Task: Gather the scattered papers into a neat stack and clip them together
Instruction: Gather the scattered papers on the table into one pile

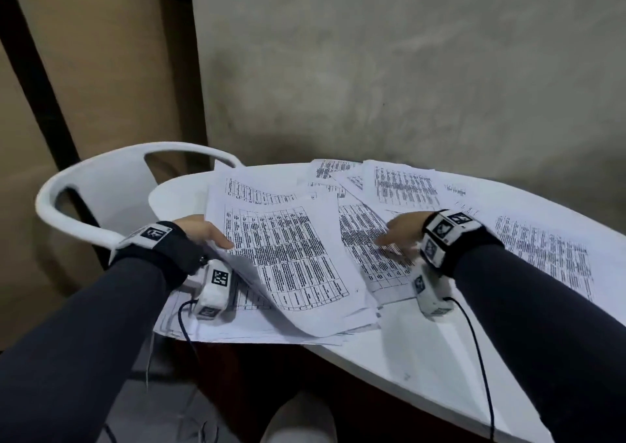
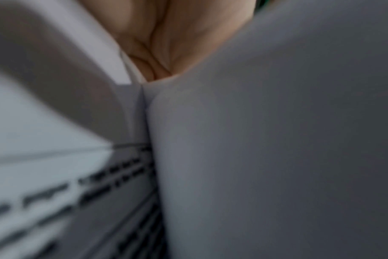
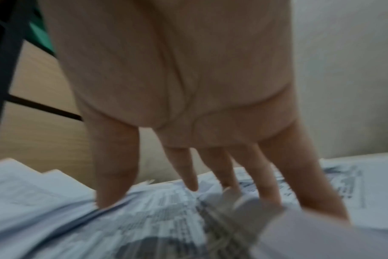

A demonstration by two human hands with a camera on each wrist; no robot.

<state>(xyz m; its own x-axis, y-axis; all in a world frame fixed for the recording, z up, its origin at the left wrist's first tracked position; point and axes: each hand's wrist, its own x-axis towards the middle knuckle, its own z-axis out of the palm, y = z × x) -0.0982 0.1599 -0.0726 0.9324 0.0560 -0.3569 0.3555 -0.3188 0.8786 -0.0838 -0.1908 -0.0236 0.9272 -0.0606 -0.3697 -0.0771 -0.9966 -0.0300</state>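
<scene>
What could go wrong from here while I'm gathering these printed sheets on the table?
1. The left hand holds a bunch of printed sheets whose lower corner juts past the table edge; loose sheets could slide off to the floor.
2. The right hand presses flat, fingers spread, on overlapping sheets; dragging could crease them.
3. Sheets at the far right lie apart and could be missed. No clip shows in any view.

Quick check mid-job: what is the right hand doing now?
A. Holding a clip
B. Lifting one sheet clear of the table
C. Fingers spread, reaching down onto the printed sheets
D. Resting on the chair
C: the right hand has straight, spread fingers coming down on the printed sheets, with no clip in its grip.
</scene>
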